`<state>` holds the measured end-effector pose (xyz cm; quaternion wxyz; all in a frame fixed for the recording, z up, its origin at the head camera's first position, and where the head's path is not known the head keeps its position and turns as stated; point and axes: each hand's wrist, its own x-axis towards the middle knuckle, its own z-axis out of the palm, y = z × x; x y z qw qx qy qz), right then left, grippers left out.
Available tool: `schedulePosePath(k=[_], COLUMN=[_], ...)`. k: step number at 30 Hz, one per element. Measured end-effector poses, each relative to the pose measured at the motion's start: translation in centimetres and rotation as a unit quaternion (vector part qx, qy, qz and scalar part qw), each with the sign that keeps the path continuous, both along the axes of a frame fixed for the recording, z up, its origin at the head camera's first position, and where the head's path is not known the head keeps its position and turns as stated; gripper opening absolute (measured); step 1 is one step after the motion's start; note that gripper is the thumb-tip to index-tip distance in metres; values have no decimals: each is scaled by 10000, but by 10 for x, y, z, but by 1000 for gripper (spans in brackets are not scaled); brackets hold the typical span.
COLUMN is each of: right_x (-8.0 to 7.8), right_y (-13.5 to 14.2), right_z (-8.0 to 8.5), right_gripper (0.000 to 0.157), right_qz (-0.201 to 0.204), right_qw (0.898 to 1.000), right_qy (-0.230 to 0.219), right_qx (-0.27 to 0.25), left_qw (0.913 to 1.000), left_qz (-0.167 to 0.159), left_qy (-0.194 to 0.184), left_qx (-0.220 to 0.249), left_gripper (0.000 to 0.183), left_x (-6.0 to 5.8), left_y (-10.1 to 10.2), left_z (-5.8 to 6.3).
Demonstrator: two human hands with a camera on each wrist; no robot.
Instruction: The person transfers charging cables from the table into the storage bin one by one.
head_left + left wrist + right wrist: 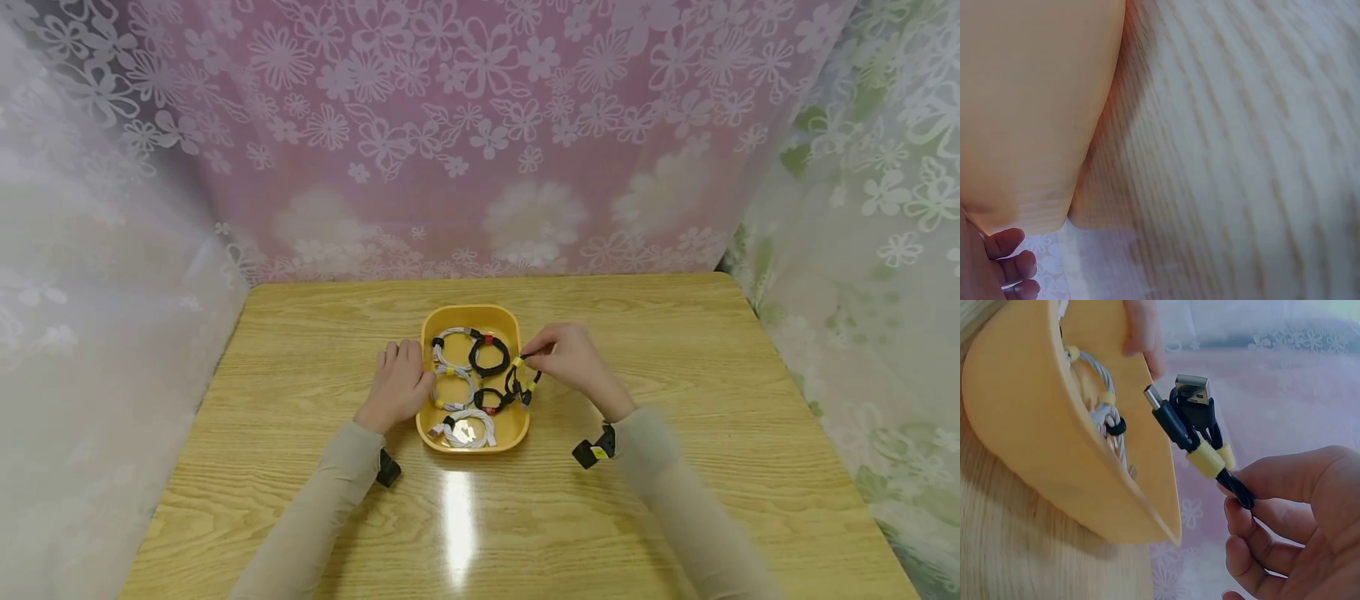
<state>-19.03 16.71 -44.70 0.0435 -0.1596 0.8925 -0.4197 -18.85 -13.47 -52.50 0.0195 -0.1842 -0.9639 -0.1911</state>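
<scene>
My right hand (566, 358) pinches a short black USB cable (1194, 431) between thumb and fingers at the bin's right rim. Yellow ties bind the folded cable; in the right wrist view its metal plugs point up, away from the fingers. My left hand (397, 383) holds the left wall of a yellow plastic bin (471, 311), its thumb over the rim. Outside the wall, its other fingertips (1016, 265) show in the left wrist view. Inside the bin lie coiled white cables (472, 427) and black cables (489, 357), bound with black, yellow and red ties.
The bin stands on a wood-grain table (315, 333). A pink floral curtain (450, 167) hangs behind, with pale flowered curtains on both sides. Black wrist cameras (592, 450) sit below both wrists.
</scene>
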Motion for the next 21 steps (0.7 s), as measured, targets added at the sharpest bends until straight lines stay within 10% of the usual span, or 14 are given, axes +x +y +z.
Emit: schedulePosePath(k=[21], right_x=[21], right_y=[-40], right_z=[-18], right_gripper=[7], right_qz=[349], right_qw=[9978], right_qy=[187], right_qx=[531], left_qw=[10000], left_qz=[-26], left_qy=[35], left_qx=[-37], left_gripper=[17], left_x=[4], left_y=[-4], left_z=[2])
